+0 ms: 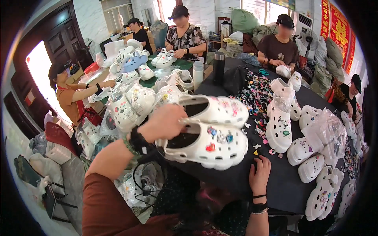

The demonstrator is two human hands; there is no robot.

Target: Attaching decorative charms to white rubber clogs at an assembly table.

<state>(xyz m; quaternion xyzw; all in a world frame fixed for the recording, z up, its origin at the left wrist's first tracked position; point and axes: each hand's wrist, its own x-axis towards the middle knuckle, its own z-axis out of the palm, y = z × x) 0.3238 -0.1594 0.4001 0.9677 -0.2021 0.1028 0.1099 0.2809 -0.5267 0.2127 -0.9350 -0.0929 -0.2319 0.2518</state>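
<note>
White clogs (pixel 214 139) in the left hand (pixel 163 122)

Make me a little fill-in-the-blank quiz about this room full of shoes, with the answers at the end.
1. The left hand holds a pair of ____ clogs.
2. The right hand rests on the dark table, holding ____.
3. Among the white shoes heaped farther left, the clogs of another colour are light ____.
4. The person across the dark table wears a black ____ on their head.

Missing words: white; nothing; blue; cap.
</note>
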